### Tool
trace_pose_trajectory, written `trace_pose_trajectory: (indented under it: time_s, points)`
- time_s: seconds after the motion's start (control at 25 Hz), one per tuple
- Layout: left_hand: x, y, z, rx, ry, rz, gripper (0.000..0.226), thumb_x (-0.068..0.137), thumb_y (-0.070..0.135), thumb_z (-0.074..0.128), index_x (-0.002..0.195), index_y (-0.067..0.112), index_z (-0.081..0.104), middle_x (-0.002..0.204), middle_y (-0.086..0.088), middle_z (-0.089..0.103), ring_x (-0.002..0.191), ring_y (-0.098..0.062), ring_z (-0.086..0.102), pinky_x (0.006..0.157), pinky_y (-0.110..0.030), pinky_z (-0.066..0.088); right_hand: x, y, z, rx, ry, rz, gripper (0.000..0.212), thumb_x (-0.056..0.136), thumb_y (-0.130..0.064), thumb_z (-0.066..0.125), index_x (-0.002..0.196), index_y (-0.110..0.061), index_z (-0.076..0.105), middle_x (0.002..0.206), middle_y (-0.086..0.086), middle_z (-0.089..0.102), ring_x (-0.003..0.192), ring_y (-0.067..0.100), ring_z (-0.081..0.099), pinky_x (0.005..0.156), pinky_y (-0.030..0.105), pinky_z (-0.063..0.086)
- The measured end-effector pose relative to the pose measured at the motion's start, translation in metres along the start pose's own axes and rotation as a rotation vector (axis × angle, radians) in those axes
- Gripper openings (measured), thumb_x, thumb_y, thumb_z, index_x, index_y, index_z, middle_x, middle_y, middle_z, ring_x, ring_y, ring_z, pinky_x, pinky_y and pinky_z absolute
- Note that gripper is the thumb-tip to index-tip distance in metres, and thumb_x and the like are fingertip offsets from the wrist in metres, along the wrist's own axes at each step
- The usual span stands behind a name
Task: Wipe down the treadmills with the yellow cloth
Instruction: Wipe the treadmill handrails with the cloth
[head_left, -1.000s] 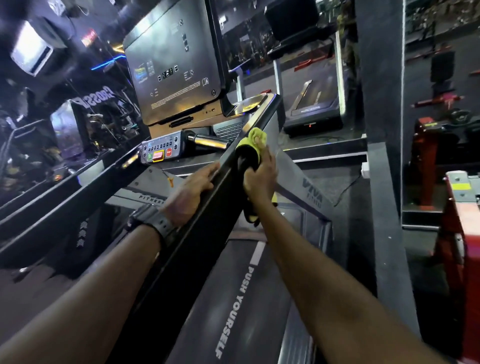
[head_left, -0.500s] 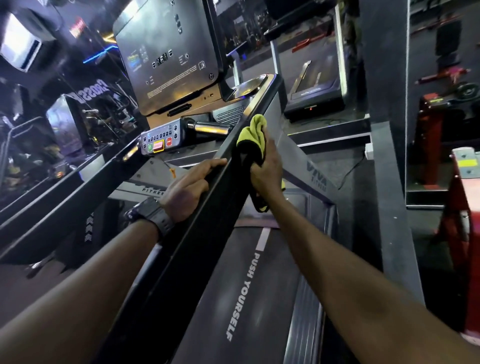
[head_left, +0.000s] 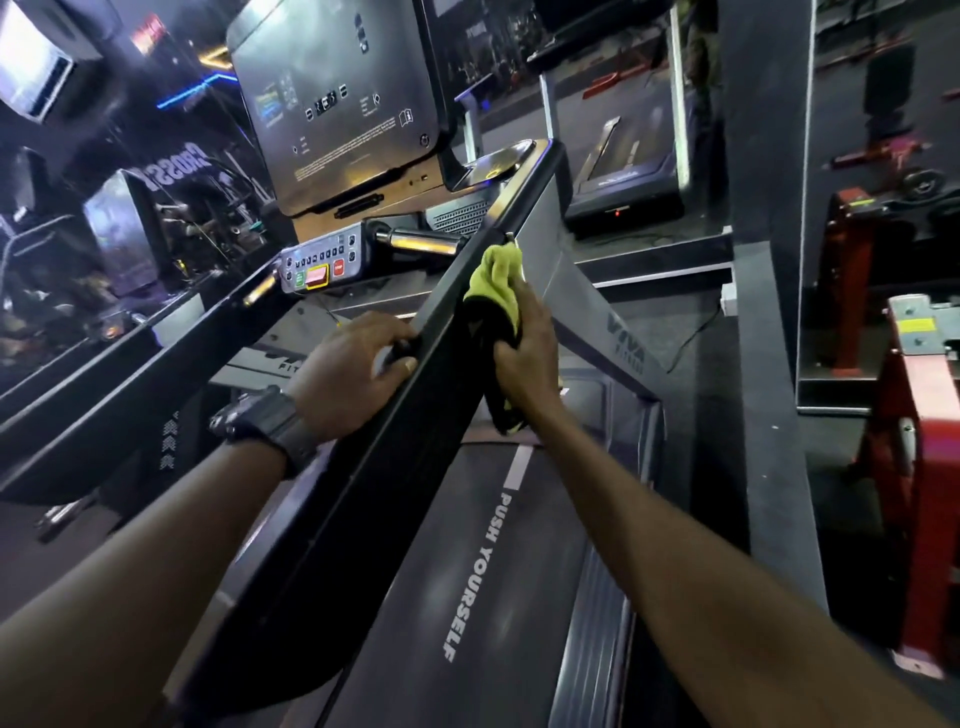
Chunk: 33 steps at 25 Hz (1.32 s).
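Right hand (head_left: 527, 358) presses crumpled yellow cloth (head_left: 496, 283) against glossy black handrail (head_left: 363, 467); left hand (head_left: 353, 379) grips it

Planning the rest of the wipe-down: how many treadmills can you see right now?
2. One treadmill is right under the hands, the yellow cloth on its rail; a second treadmill stands beyond it. More may be hidden at the dark left.

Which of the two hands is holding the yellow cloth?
The right hand presses the yellow cloth against the treadmill handrail; the left hand, with the wristwatch, grips the rail bare.
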<state>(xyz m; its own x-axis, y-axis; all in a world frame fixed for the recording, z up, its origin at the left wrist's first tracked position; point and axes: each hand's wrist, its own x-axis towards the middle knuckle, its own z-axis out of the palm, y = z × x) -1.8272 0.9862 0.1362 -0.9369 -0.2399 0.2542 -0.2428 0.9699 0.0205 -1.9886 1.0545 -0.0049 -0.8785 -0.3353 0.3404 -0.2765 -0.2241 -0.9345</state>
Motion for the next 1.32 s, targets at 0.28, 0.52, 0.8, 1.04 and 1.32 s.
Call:
trace_pose_trajectory:
  time_s: [0.28,0.52,0.8,1.04,1.32]
  points:
    - [-0.009,0.019,0.005,0.205,-0.018,-0.047,0.04,0.09,0.024,0.048,0.126,0.01,0.062,0.13,-0.006,0.061,0.113,-0.029,0.059,0.094,-0.039,0.049,-0.073,-0.005,0.015,0.038,0.0,-0.251,0.067,0.073,-0.019,0.046,0.14,-0.013,0.05,0.144,0.011,0.053,0.131,0.028,0.049,0.106,0.048,0.04]
    - [-0.027,-0.006,-0.017,0.018,-0.115,0.03,0.036,0.089,0.02,0.061,0.124,0.014,0.066,0.129,0.001,0.063,0.112,-0.017,0.062,0.096,-0.025,0.045,-0.081,-0.028,0.014,0.07,0.009,-0.065,0.077,0.065,-0.008,0.047,0.142,-0.016,0.05,0.143,0.008,0.052,0.131,0.027,0.048,0.109,0.051,0.038]
    - [-0.052,-0.007,-0.028,-0.073,-0.127,0.008,0.04,0.082,0.037,0.057,0.115,0.02,0.07,0.122,0.014,0.063,0.105,-0.012,0.066,0.095,-0.037,0.053,-0.094,-0.012,0.008,0.043,-0.01,-0.133,0.073,0.069,-0.007,0.05,0.142,-0.011,0.049,0.14,0.01,0.054,0.128,0.026,0.051,0.107,0.05,0.04]
    - [-0.089,-0.016,-0.036,-0.107,-0.084,0.016,0.04,0.08,0.045,0.059,0.105,0.018,0.075,0.11,0.006,0.07,0.101,-0.011,0.067,0.091,-0.038,0.053,-0.206,-0.051,0.025,0.097,-0.058,-0.169,0.073,0.069,-0.012,0.05,0.142,-0.013,0.05,0.149,0.007,0.047,0.138,0.026,0.042,0.115,0.046,0.031]
    - [-0.134,-0.017,-0.043,-0.174,-0.042,0.034,0.03,0.082,0.038,0.066,0.102,0.019,0.075,0.105,0.013,0.07,0.098,-0.012,0.068,0.09,-0.031,0.053,-0.15,-0.049,0.018,0.056,0.035,-0.106,0.072,0.069,-0.011,0.051,0.141,-0.011,0.05,0.14,0.01,0.054,0.129,0.027,0.05,0.106,0.052,0.039]
